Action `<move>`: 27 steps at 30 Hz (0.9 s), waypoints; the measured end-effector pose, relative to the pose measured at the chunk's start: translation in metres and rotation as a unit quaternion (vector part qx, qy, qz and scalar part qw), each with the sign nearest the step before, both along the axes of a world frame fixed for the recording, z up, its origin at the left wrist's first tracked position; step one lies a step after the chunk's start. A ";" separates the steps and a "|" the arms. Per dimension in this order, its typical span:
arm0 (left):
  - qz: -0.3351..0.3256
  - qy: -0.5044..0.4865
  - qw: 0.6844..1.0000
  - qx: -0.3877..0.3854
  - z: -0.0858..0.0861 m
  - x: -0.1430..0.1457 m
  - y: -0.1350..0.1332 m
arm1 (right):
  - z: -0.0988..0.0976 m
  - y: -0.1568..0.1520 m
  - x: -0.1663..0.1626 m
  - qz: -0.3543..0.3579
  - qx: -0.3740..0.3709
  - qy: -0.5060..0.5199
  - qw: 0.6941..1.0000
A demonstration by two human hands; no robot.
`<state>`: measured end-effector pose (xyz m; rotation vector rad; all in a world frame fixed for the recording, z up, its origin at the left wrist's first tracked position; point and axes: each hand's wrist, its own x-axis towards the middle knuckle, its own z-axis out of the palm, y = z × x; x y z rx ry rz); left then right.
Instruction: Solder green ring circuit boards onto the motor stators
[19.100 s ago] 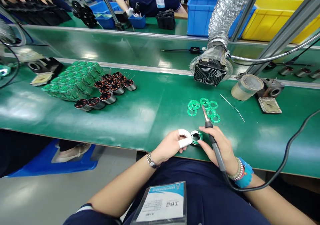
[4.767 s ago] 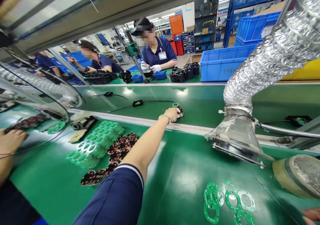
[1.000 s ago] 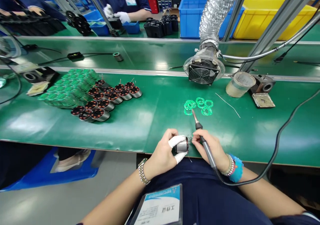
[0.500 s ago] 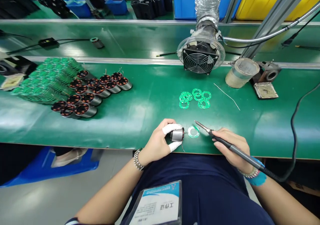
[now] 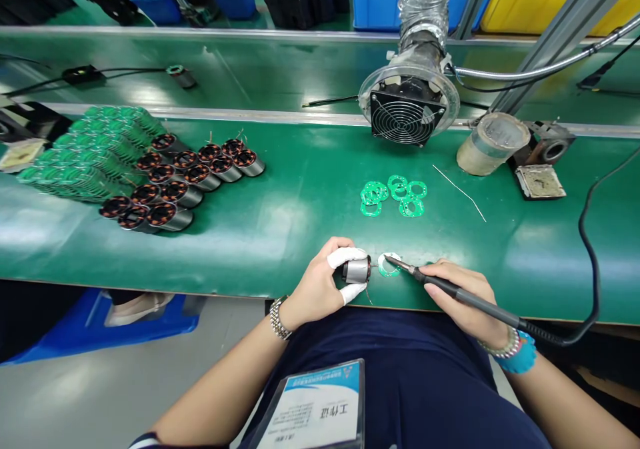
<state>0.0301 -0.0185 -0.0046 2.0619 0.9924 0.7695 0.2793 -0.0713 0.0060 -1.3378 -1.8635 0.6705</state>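
Near the bench's front edge, my left hand [image 5: 320, 279] grips a motor stator [image 5: 357, 270] lying on its side, with white covers on the thumb and a finger. Thin wires stick out of its right end. Just right of it lies a ring-shaped green circuit board [image 5: 383, 270]. In my right hand [image 5: 465, 292] is a soldering iron [image 5: 450, 289], held like a pen, its tip over the ring board; whether it touches cannot be made out. Several more ring boards [image 5: 413, 207] lie loosely grouped behind.
Several stators [image 5: 173, 217] stand at the left beside stacked green boards [image 5: 95, 149]. A fume fan [image 5: 407, 117] hangs at the back. A bent solder wire [image 5: 460, 192], a round pot [image 5: 493, 144] and an iron stand with sponge [image 5: 541, 181] are at the right.
The soldering iron in my right hand has moved left and slightly down, bringing its tip over the ring board. My left hand still holds the stator in nearly the same place.
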 end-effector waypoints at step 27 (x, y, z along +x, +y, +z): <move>0.001 0.001 1.000 0.023 -0.002 0.000 0.000 | 0.005 0.003 0.004 0.022 -0.079 0.009 0.997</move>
